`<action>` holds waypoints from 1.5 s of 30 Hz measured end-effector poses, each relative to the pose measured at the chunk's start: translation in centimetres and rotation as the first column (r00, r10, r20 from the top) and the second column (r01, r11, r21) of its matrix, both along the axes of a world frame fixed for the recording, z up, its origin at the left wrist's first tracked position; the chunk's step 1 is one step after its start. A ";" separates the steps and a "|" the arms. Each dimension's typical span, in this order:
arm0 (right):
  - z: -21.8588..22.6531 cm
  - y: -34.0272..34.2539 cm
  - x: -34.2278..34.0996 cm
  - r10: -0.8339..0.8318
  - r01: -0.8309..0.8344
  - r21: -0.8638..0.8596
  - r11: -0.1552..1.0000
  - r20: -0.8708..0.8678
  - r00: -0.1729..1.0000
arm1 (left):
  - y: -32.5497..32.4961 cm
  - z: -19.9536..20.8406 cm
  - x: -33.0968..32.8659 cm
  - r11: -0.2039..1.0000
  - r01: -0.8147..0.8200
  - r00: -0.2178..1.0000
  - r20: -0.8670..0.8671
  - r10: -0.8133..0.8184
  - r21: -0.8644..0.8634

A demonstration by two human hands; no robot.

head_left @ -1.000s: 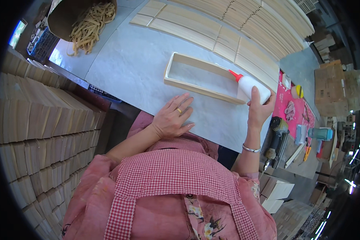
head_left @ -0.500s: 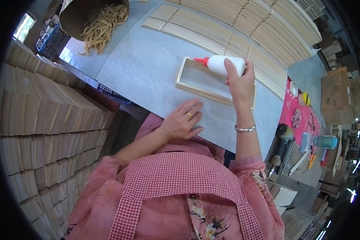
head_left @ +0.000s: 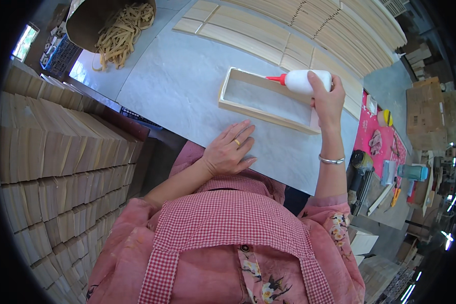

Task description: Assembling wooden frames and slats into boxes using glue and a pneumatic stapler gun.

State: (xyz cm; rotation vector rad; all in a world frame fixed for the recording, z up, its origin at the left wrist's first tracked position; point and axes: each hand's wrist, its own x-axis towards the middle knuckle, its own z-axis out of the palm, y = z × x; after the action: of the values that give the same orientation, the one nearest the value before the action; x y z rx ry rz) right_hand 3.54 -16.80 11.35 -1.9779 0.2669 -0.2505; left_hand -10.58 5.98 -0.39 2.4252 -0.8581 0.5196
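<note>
Head view: right hand (head_left: 329, 99) wraps a white bottle (head_left: 303, 82), fingers closed round its body, red nozzle (head_left: 276, 79) aimed left at the far rim of the wood frame (head_left: 268, 116). Can't tell if the tip touches. Frame sits on the table (head_left: 172, 76), long side toward the person. Left hand (head_left: 228, 152) holds 0 items, palm down by the near table edge, fingers slightly spread, 1 ring (head_left: 237, 142). Boards (head_left: 245, 25) lie beyond the frame.

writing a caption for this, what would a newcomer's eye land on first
Probably the white bottle with its red nozzle, in the right hand over the wooden frame. Next, the bright pink sheet at the right and the stacked wooden pieces along the left.
</note>
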 end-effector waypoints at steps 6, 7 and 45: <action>0.5 -3.8 -0.9 -0.066 0.066 -0.011 0.998 0.031 0.997 | -0.1 0.3 0.0 1.000 0.014 1.000 0.004 -0.014 -0.001; 0.8 -4.4 -1.1 -0.076 0.077 -0.018 0.997 0.021 0.997 | -0.1 0.3 0.0 1.000 0.012 1.000 0.008 -0.012 -0.003; 4.1 -13.4 -10.2 -0.193 0.177 -0.152 0.972 -0.091 0.977 | -0.5 0.2 -0.2 0.999 -0.037 0.999 0.009 0.037 0.025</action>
State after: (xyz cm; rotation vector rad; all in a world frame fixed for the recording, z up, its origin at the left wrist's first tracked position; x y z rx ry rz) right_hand -6.68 -30.23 15.40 -2.1137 0.5161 -0.2923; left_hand -10.76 5.51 -0.23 2.4673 -0.8289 0.5370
